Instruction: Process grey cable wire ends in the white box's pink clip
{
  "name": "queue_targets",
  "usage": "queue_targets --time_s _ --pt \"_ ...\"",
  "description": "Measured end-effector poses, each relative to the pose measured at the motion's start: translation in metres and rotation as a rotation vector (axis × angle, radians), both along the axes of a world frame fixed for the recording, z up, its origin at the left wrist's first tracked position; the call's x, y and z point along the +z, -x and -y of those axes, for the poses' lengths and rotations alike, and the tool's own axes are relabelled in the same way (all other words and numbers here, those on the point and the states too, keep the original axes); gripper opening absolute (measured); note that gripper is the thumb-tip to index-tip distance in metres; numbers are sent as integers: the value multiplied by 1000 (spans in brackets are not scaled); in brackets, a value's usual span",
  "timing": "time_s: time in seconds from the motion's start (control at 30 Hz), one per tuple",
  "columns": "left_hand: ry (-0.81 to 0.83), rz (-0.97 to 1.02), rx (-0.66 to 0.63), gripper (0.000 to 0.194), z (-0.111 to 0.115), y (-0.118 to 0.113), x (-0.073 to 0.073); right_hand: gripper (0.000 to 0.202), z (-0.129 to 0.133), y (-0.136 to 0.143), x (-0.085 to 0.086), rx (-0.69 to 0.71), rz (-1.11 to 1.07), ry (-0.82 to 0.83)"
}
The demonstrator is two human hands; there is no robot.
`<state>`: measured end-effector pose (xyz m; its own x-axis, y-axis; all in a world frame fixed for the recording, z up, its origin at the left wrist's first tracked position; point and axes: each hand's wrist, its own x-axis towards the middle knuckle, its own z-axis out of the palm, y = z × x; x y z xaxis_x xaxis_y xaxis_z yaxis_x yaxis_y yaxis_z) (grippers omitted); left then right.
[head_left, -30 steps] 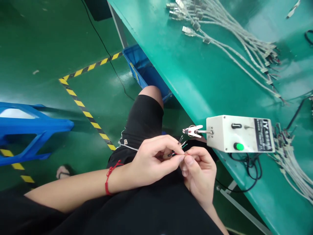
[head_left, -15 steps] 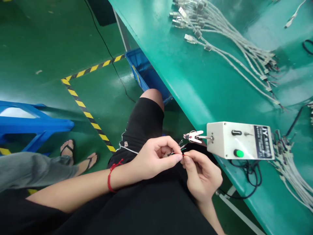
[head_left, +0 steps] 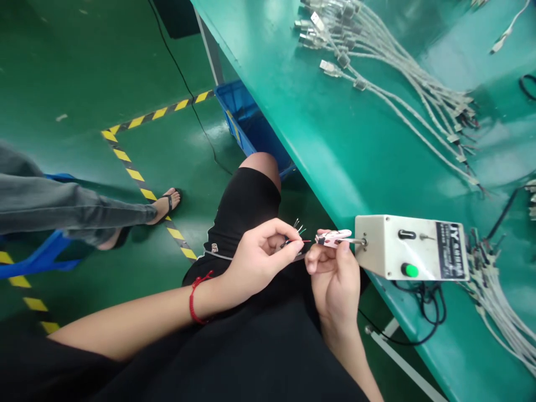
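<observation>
The green desk (head_left: 335, 128) runs across the upper right, with a fan of pale cables (head_left: 397, 78) spread over it and a second bunch (head_left: 498, 296) at its right edge. A blue bin (head_left: 245, 120) sits on the floor under the desk edge, and another person's leg in grey trousers (head_left: 62, 209) stretches over the striped floor tape at left. On the desk's near edge stands a cream box (head_left: 412, 248) with a green button; a small clip (head_left: 335, 238) sticks out of its left face. The left hand (head_left: 259, 262), a red cord at its wrist, has its fingers pinched shut on a wire bundle (head_left: 295, 241), whose loose ends fan upward while 1 red strand points at the clip. The right hand (head_left: 335, 279) is just below the clip, fingers closed on it.
</observation>
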<state>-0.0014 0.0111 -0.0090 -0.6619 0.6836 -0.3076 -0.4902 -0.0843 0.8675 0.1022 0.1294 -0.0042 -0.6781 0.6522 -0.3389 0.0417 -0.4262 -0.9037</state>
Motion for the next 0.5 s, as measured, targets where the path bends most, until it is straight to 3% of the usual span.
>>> queue_targets --time_s 0.17,0.37,0.5 --pt "-53 86 4 14 -4 3 0 38 -2 2 -17 -76 -109 169" --pt "-39 89 -2 15 -5 4 -1 7 -1 0 -18 -201 -161 306" --pt "-59 74 7 16 -7 4 -1 29 1 -2 -9 -233 -157 330"
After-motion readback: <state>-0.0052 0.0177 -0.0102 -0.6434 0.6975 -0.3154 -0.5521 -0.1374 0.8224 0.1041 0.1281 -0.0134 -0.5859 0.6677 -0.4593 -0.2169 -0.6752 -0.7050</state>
